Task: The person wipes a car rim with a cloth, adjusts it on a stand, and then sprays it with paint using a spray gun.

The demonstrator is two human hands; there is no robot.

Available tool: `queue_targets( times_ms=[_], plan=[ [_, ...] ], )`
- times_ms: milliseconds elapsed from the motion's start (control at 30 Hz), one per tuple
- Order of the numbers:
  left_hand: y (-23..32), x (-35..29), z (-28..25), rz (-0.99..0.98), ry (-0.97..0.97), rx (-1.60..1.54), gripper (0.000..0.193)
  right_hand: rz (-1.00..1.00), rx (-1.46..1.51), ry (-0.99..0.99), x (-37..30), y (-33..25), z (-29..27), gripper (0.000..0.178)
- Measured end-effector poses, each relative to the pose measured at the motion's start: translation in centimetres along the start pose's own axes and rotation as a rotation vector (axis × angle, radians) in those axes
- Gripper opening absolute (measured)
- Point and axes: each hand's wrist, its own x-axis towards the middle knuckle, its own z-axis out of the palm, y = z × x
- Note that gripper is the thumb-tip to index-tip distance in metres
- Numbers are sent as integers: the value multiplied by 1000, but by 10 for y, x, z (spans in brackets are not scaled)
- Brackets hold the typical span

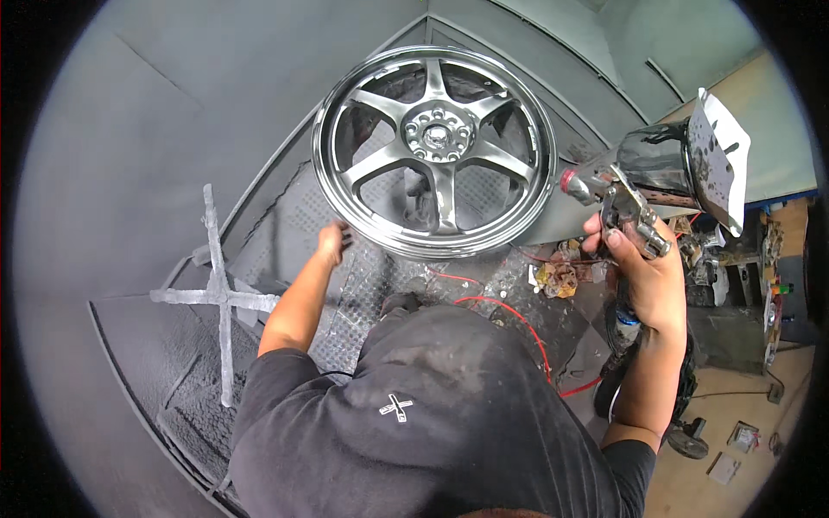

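A shiny chrome-grey six-spoke wheel rim (pixel 444 197) is raised in front of me, its face turned up. My right hand (pixel 652 272) is closed round a spray gun (pixel 629 211), to the right of the wheel rim. Attached to the gun is a dark, see-through paint cup (pixel 654 164), tilted, with a paint-spotted white sheet (pixel 724 168) over its end. My left hand (pixel 332 242) is at the wheel rim's lower left edge. Its fingers are partly hidden, so I cannot make out whether they touch the rim.
At the left stands a grey-coated cross-shaped stand (pixel 218 296). A red hose (pixel 518 318) curves over the metal floor plate (pixel 350 302) and past my right side. Crumpled, stained paper (pixel 557 278) lies beyond it. Cluttered shelving (pixel 764 285) is at the right, and grey walls (pixel 155 112) surround the left.
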Motion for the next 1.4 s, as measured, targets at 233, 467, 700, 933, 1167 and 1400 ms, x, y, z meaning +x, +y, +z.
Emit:
queue_targets(
  times_ms=[233, 467, 700, 933, 1167, 1400],
  plan=[
    [67, 15, 13, 318, -18, 284, 34, 10, -125, 33, 9, -11, 19, 16],
    [46, -5, 28, 338, -48, 207, 32, 80, -131, 116, 1, -9, 6, 32],
    [-26, -43, 49, 278, -34, 7, 19, 77, -54, -61, -5, -21, 8, 51],
    [-93, -104, 82, -123, -416, -48, 22, 15, -136, 92, -4, -18, 5, 44],
    [-99, -111, 91, -133, -469, -24, 17, 73, -95, 9, -10, -15, 1, 43],
    [-74, -111, 83, -182, -390, -30, 7, -15, -28, 20, -5, -11, 12, 39]
  ],
)
